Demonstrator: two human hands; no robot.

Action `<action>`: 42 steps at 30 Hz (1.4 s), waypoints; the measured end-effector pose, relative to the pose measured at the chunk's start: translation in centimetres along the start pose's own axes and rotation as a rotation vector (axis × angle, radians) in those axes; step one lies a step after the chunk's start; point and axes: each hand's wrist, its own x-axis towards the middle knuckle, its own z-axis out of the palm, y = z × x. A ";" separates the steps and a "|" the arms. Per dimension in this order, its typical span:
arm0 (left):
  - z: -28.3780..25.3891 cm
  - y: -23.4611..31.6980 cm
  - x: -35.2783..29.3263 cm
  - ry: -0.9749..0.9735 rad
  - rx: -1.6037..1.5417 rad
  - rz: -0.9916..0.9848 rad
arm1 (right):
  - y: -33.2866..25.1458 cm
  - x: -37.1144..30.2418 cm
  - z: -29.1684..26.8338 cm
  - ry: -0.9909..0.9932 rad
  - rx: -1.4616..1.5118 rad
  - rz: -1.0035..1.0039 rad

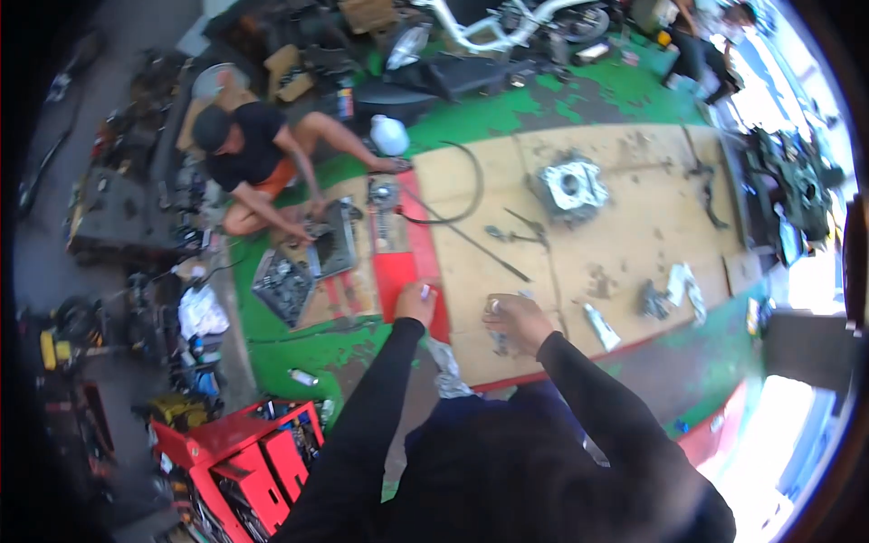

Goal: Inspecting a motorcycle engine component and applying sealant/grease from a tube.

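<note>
Two bare hands, apart: left hand (415, 308) half-curled over red mat (393, 277), small pale thing (424, 292) at fingers, too blurred to tell whether gripped; right hand (518, 321) fingers bent, grip unclear. White tube (601, 328) near right hand on cardboard (634, 226); peeling green floor (281, 357); co-worker (252, 140) crouching at left.

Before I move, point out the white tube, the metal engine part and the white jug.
White tube (601, 328): head view, middle of its body.
Metal engine part (583, 191): head view, its bright upper face.
White jug (390, 137): head view, middle of its body.
</note>
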 end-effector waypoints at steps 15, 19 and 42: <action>3.5 -0.8 3.3 -0.080 0.115 0.037 | -1.3 -12.6 -3.9 -0.098 0.231 -0.238; 3.3 -1.3 3.5 -0.077 0.116 0.021 | -1.6 -13.7 -3.7 -0.178 0.295 -0.280; -3.0 18.1 -10.8 -0.175 -0.282 0.226 | 1.9 -7.7 -0.8 -0.261 0.137 -0.092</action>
